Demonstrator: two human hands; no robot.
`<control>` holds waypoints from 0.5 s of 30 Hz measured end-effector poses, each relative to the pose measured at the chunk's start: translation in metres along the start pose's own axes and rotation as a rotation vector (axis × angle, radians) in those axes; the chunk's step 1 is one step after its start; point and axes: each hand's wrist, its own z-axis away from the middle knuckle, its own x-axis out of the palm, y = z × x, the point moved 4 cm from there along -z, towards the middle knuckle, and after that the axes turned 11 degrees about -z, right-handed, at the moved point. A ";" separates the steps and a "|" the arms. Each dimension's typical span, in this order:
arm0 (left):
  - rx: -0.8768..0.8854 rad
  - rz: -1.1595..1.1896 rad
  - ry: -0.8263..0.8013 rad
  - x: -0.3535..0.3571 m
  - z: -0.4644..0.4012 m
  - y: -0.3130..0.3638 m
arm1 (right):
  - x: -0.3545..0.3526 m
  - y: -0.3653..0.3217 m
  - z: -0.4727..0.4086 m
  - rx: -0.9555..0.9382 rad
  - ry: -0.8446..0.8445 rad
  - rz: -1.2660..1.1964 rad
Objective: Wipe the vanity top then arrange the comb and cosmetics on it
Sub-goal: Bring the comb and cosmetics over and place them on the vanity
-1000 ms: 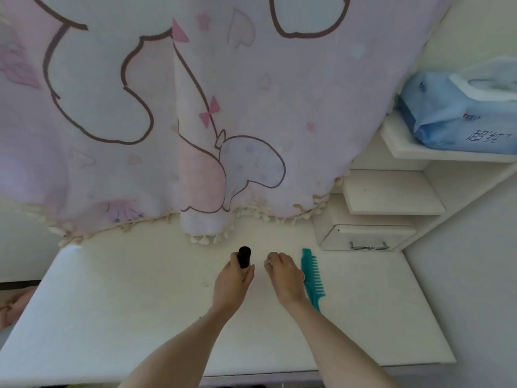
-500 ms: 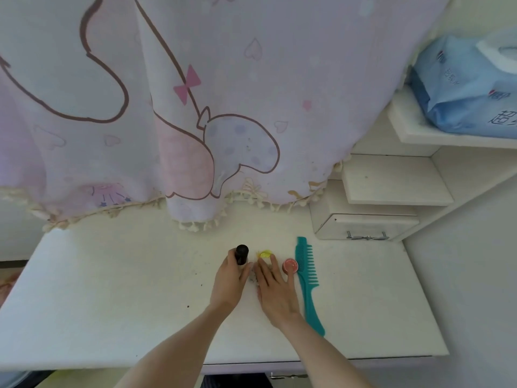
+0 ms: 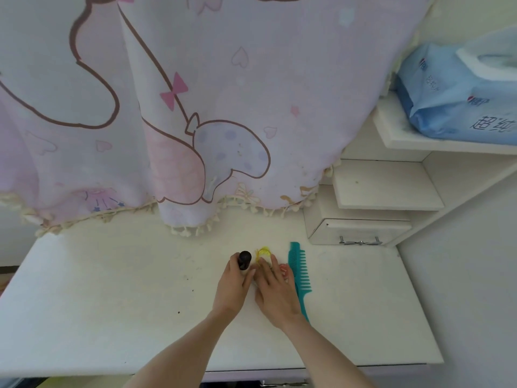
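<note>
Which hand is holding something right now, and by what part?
The left hand grips the black-capped tube around its lower body, cap sticking out above. The right hand lies flat with straight fingers over the small yellow item and red item, gripping nothing.

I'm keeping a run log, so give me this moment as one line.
stage: arranging cosmetics | left hand: grips black-capped bottle | right hand: fingers flat on yellow item and red item | teal comb: lying beside right hand on vanity top

The worktop (image 3: 117, 298) looks matt white, its smooth face marked with dark specks. The comb (image 3: 300, 271) is glossy teal plastic. The curtain (image 3: 223, 93) is thin printed cloth with tasselled trim. The wipes pack (image 3: 447, 99) is shiny blue plastic film. The drawer handle (image 3: 359, 242) looks like bright metal.
</note>
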 end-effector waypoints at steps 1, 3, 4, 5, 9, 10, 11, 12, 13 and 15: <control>0.006 -0.027 0.000 -0.001 0.000 -0.002 | -0.002 0.000 0.001 -0.010 0.002 -0.004; 0.014 -0.067 0.004 -0.004 0.001 -0.006 | -0.005 0.000 0.002 -0.010 0.001 -0.016; 0.017 -0.086 -0.001 -0.005 0.002 -0.008 | -0.006 0.000 0.002 0.000 -0.008 -0.019; 0.023 -0.111 -0.016 -0.005 0.002 -0.009 | -0.007 0.000 0.002 0.015 -0.012 -0.018; 0.075 -0.255 -0.112 -0.010 0.006 -0.012 | -0.016 -0.002 0.003 0.038 0.016 -0.003; 0.106 -0.317 -0.101 -0.016 0.008 -0.012 | -0.019 -0.002 0.004 0.040 0.023 -0.002; 0.144 -0.396 -0.067 -0.026 0.010 -0.011 | -0.024 -0.003 0.004 0.045 0.023 0.001; 0.185 -0.485 -0.027 -0.036 0.013 -0.010 | -0.028 -0.003 0.004 0.053 0.022 0.005; 0.233 -0.568 0.015 -0.047 0.014 -0.007 | -0.033 -0.003 0.002 0.063 0.027 0.005; 0.344 -0.687 0.086 -0.071 0.016 0.002 | -0.046 -0.004 -0.002 0.082 0.059 -0.005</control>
